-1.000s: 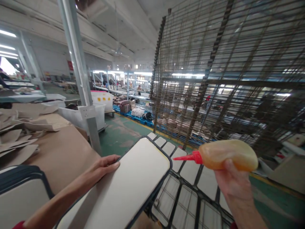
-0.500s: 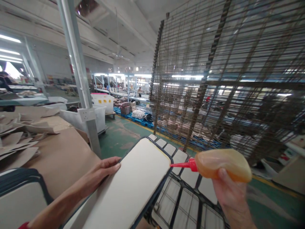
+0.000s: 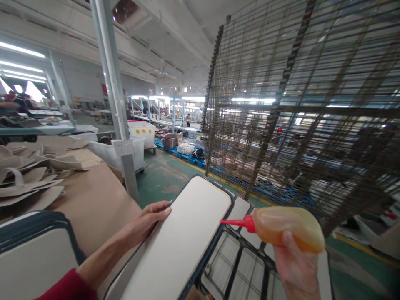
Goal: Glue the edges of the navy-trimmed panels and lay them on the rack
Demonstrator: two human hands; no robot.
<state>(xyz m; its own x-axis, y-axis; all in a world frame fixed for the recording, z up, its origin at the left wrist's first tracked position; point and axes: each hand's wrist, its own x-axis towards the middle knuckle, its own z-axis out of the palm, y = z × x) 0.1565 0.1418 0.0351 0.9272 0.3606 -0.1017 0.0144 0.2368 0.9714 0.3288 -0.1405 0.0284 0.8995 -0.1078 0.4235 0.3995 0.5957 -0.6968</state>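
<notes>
My left hand (image 3: 153,218) grips the left edge of a long white panel (image 3: 181,233) with rounded corners and a dark navy border, thumb on top. The panel slants away from me, and its near end runs out of the picture. In my right hand (image 3: 295,258) lies a squeeze bottle (image 3: 287,227) of amber liquid, probably glue, held on its side. The bottle's red pointed nozzle (image 3: 237,223) reaches the panel's right edge, just below the far corner. A thin yellowish line follows the edge around that corner.
A stack of similar dark-edged panels (image 3: 34,254) sits at lower left. Grey-beige cut pieces (image 3: 28,175) pile on the brown table (image 3: 96,200). A metal post (image 3: 117,96) rises beyond it. Right of me stands a wire rack (image 3: 265,96), with more white panels (image 3: 246,266) laid on wires below.
The nozzle has moved from the panel's far right corner down along its right edge, toward me. The view has shifted slightly left, and more of my left sleeve shows.
</notes>
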